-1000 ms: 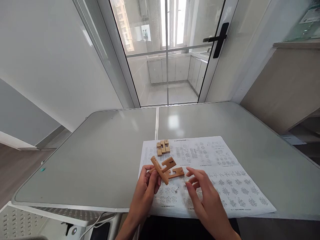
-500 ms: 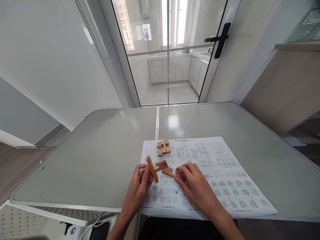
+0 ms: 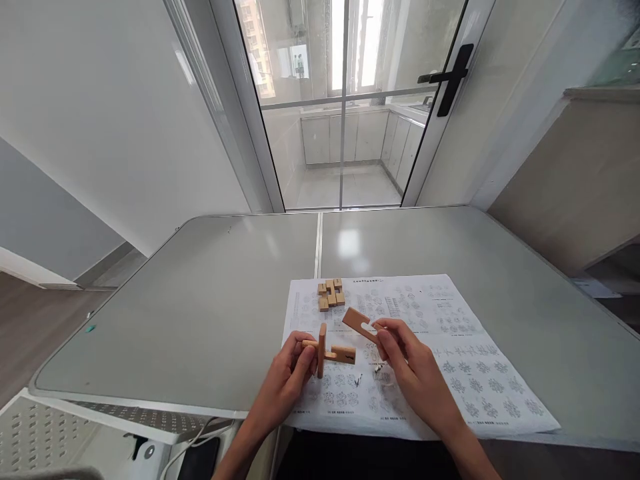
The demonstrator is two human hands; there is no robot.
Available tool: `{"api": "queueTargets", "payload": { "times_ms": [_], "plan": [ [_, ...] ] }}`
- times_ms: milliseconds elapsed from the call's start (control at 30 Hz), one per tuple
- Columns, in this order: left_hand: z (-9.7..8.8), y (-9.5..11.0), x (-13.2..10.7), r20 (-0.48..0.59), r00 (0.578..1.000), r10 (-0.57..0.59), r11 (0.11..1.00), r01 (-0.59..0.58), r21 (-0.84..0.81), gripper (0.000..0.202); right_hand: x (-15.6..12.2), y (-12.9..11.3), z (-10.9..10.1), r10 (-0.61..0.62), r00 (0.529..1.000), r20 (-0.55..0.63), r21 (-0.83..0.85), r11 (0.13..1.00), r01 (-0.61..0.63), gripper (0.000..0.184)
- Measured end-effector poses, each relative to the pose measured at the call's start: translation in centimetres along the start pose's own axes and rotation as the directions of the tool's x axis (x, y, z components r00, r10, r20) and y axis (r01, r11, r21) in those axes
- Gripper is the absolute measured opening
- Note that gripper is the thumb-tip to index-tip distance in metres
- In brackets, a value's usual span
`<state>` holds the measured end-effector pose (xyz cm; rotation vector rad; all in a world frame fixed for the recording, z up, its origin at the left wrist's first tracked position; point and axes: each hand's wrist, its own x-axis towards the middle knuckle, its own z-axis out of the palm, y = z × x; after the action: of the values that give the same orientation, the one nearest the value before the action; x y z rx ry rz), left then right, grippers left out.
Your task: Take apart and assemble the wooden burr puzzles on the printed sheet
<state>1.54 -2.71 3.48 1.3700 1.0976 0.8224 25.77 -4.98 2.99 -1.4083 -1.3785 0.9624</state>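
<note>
My left hand (image 3: pixel 293 367) is closed on two wooden puzzle pieces (image 3: pixel 321 352) joined crosswise, one upright and the other running through it with its end pointing right. A flat, notched wooden puzzle piece (image 3: pixel 356 321) is pinched in my right hand (image 3: pixel 413 357), tilted and held above the paper, with its cut-out showing near my fingertips. The pieces in the two hands are apart. Just beyond them, a small block of interlocked wooden pieces (image 3: pixel 331 295) rests on the printed sheet (image 3: pixel 420 400).
The sheet, covered in small line diagrams, lies on a grey-green folding table (image 3: pixel 210 300) with a centre seam. A small teal bit (image 3: pixel 90 329) lies by the left edge. Beyond stands a glass door with a black handle (image 3: pixel 453 80). Cables and a dark phone-like object (image 3: pixel 199 460) are below left.
My right hand has lifted the notched piece off the paper and raised it rightward. My left hand has turned the joined pieces, so the crosspiece now stands upright, and moved slightly right.
</note>
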Motion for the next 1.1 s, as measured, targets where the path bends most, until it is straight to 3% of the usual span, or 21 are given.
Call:
{"api": "queueTargets", "payload": {
  "times_ms": [167,467,633,867,1100],
  "plan": [
    [0.0,0.6,-0.4,0.127,0.992,0.018,0.99,-0.036,0.136,0.038,0.1,-1.2,0.1,0.011,0.983,0.182,0.261,0.963,-0.059,0.043],
    [-0.3,0.7,-0.4,0.198,0.979,0.041,0.972,-0.085,0.219,0.036,1.9,-1.5,0.9,-0.053,0.902,0.428,0.422,0.895,-0.148,0.039],
    [-0.1,1.3,-0.6,0.207,0.977,0.041,0.978,-0.082,0.194,0.039,2.2,-2.1,0.9,-0.063,0.887,0.458,0.377,0.917,-0.129,0.041],
    [0.0,1.6,-0.6,0.181,0.982,0.043,0.967,-0.087,0.24,0.039,2.6,-2.4,0.9,-0.098,0.884,0.458,0.209,0.978,0.0,0.042],
    [0.0,1.6,-0.6,0.208,0.978,0.032,0.963,-0.086,0.257,0.037,3.4,-3.1,0.1,-0.109,0.839,0.533,0.174,0.985,0.017,0.039]
  ]
}}
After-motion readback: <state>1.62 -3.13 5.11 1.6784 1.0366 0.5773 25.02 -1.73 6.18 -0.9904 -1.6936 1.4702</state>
